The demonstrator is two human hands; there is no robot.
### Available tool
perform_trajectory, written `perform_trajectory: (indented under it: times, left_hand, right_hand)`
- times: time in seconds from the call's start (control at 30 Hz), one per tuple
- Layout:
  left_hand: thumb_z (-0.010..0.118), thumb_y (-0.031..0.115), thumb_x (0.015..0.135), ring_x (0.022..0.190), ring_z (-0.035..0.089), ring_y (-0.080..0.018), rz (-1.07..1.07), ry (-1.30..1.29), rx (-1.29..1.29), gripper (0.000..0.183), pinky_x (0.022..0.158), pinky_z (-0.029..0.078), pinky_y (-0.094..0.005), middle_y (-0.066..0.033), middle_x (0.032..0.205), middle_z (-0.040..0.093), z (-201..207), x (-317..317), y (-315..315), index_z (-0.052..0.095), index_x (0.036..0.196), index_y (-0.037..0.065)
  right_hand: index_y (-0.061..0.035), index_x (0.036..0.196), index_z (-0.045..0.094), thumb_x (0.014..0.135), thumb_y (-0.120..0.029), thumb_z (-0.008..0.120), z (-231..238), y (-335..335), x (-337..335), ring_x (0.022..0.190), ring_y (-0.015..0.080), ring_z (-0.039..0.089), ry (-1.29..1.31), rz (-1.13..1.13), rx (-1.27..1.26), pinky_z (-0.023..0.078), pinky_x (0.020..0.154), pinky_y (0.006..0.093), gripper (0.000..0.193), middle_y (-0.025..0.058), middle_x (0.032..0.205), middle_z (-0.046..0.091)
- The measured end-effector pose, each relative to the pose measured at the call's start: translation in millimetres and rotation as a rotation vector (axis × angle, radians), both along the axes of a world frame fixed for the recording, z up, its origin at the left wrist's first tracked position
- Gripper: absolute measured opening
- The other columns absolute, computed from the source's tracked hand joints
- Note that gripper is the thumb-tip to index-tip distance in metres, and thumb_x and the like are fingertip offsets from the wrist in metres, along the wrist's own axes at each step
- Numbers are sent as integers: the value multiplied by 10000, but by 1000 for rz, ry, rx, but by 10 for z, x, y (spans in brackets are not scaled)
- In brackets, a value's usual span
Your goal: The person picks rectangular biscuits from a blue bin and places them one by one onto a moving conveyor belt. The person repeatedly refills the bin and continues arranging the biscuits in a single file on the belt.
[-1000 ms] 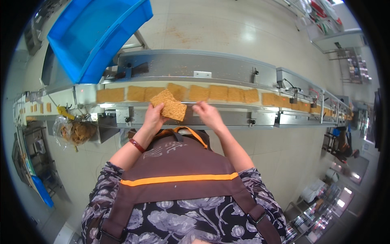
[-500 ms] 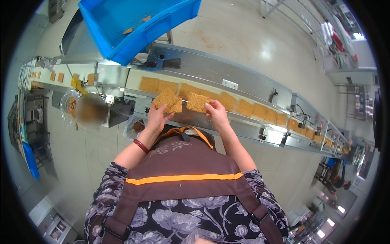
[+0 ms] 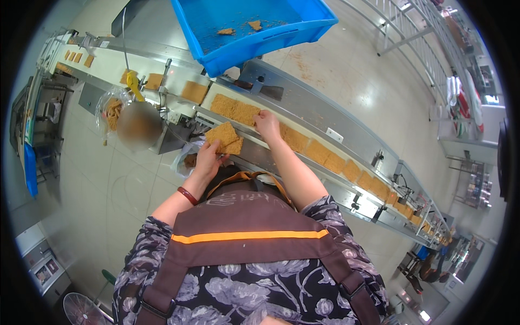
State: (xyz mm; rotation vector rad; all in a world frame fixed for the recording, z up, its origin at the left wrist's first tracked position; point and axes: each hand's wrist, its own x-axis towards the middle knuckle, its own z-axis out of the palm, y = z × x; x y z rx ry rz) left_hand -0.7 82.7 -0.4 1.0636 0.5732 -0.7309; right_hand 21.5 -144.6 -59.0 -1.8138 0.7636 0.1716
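Two or more rough, golden-brown square crackers (image 3: 221,136) are in my left hand (image 3: 207,158), overlapping, with the thumb on top. They are held level just on my side of the conveyor. My right hand (image 3: 266,124) reaches over the belt, fingers pinched at the right edge of a square cracker (image 3: 245,112) lying in the row. The fingertips partly hide that edge. More crackers (image 3: 325,156) lie in a line along the white belt (image 3: 214,93), running away to the right.
A blue crate (image 3: 260,39) with broken bits stands beyond the conveyor. A scraper (image 3: 270,91) lies on the metal ledge. At left, another person's head (image 3: 140,125) is beside a clear bag of pieces (image 3: 112,112) and a yellow-gloved hand (image 3: 132,84). A fan (image 3: 82,310) stands lower left.
My right hand has moved from in front of the belt, where it held a cracker, onto the row. My left hand keeps its crackers. The view has turned, shifting the crate rightward.
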Motion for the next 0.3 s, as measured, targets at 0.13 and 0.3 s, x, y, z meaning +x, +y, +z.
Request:
perform_trajectory:
  times: [0.13,0.3]
  left_hand:
    - [511,224,981,926,601,-166,-26,4,-35,227,736,516,-345,-36,1087,612,40,71,-13,514,1177,111]
    - [530,239,969,934,602,-156,-114,31,-52,270,739,517,-347,-32,1098,613,22,166,-26,501,1205,111]
  right_hand:
    - [27,1019,632,857,-137,633,2,-209,-126,561,148,557,7,1,-13,461,490,264,231,58,747,622]
    - [-21,1112,630,866,-133,632,100,-584,-709,557,135,557,64,-196,275,449,456,248,270,65,790,643]
